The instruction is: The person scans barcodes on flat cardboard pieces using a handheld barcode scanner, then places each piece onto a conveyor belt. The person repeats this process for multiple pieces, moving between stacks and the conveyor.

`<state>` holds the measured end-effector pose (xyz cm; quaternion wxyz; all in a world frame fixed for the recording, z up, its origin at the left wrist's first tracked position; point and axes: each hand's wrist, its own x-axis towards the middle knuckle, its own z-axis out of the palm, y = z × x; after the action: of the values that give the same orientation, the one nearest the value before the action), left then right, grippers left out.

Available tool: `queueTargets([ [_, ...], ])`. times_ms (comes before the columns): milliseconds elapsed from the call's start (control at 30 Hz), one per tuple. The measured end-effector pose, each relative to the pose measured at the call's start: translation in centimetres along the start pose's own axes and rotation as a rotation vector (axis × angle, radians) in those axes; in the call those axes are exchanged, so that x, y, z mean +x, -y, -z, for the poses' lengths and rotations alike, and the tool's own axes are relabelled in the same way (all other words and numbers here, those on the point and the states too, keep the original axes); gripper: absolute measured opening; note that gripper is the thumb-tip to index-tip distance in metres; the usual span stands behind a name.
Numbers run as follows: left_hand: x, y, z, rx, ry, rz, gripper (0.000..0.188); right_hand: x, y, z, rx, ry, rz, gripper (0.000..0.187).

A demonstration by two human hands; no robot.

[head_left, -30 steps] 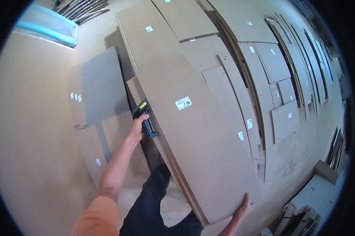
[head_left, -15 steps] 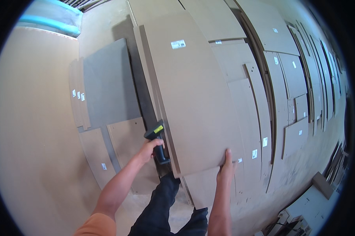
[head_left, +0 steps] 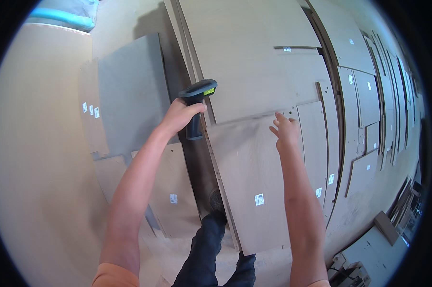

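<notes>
My left hand [head_left: 180, 116] grips a dark handheld barcode scanner [head_left: 195, 107] with a yellow sticker, beside the left edge of a panel stack. My right hand [head_left: 286, 129] is open, its fingers apart, at the near edge of a large brown board [head_left: 240, 62]. Whether its fingertips touch that board I cannot tell. The board lies across the far part of the stack, its near edge slightly blurred. Nearer to me lies another brown panel [head_left: 247, 167] with a white label [head_left: 259, 199] and small holes along its left edge.
Left of the stack lie a grey panel [head_left: 130, 91] and a brown panel [head_left: 173, 172] with a label. My foot [head_left: 217, 201] stands in the narrow gap between. More panel stacks [head_left: 359, 95] run along the right. A white-topped object [head_left: 373, 258] stands at lower right.
The large board has slid away from me, uncovering the labelled panel beneath. Both hands have moved farther forward, and my right hand's fingers have spread from the board's near corner.
</notes>
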<state>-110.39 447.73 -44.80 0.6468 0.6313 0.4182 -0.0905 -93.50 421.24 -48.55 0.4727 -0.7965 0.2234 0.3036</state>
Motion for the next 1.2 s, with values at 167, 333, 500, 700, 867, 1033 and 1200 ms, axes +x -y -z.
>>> queueTargets([
  [167, 1.6, 2.0, -0.6, 0.087, -0.058, 0.004, 0.03, 2.5, 1.6, -0.7, -0.739, -0.136, 0.717, 0.082],
  [333, 3.6, 1.9, -2.8, 0.314, -0.086, 0.0, 0.049, 5.2, 3.0, -3.8, -0.891, 0.021, 0.599, 0.089],
  [500, 4.7, 1.6, -4.4, 0.472, -0.14, 0.018, 0.059, 4.8, 2.1, -5.4, -0.745, 0.186, 0.379, 0.092],
  [700, 3.6, 1.9, -4.9, 0.395, -0.246, 0.027, 0.056, 3.6, 0.5, -6.2, -0.717, 0.055, 0.439, 0.089],
  [867, -2.0, 5.8, -7.5, 0.367, -0.213, 0.06, 0.054, 0.2, -4.7, -1.8, -0.679, 0.073, 0.497, 0.08],
  [1033, -13.6, 13.1, -13.7, 0.379, -0.193, 0.039, 0.04, -7.1, -13.2, 7.2, -0.583, 0.1, 0.309, 0.075],
  [1200, -26.6, 19.6, -20.0, 0.129, -0.117, 0.192, 0.039, -11.4, -22.0, 16.8, -0.59, 0.146, -0.039, 0.076],
])
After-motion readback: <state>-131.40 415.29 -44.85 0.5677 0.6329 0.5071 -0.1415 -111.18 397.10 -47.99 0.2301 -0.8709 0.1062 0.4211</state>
